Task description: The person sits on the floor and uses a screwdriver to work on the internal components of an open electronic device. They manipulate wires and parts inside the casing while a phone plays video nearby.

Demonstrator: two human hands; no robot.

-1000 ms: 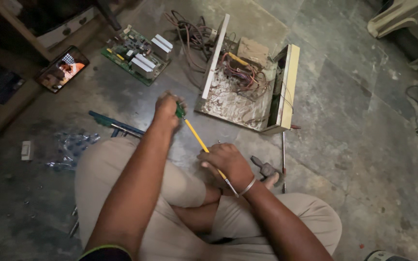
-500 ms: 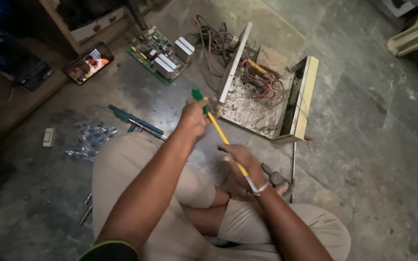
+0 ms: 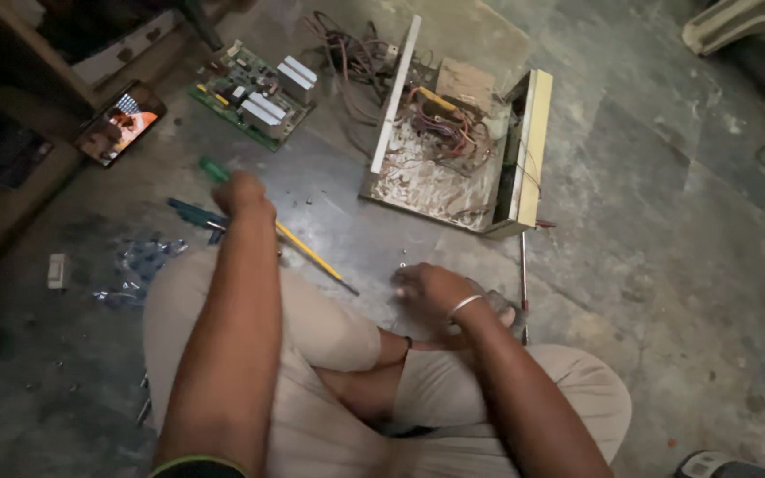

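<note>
The screwdriver is now lying along a slant from upper left to lower right, its green handle end poking out above the left hand and its yellow shaft running down to a dark tip hanging just over the floor, near the person's left knee. Half a second ago both hands were on it, the right hand pinching the shaft low down; now the right hand is letting go and settling, palm down, on the floor just right of the tip, with a bangle at the wrist. So the tool is passing to the left hand alone, which is closing round the handle, and the working end is pointing toward the person rather than toward the case. The right hand's fingers are looking spread and empty, though blur makes that hard to confirm; small screws are perhaps lying beside them. Beyond the tip, the opened metal case is sitting with its wiring exposed, well apart from the tool. A green circuit board is lying at upper left, a lit phone further left, and a second screwdriver just beside the left hand.
</note>
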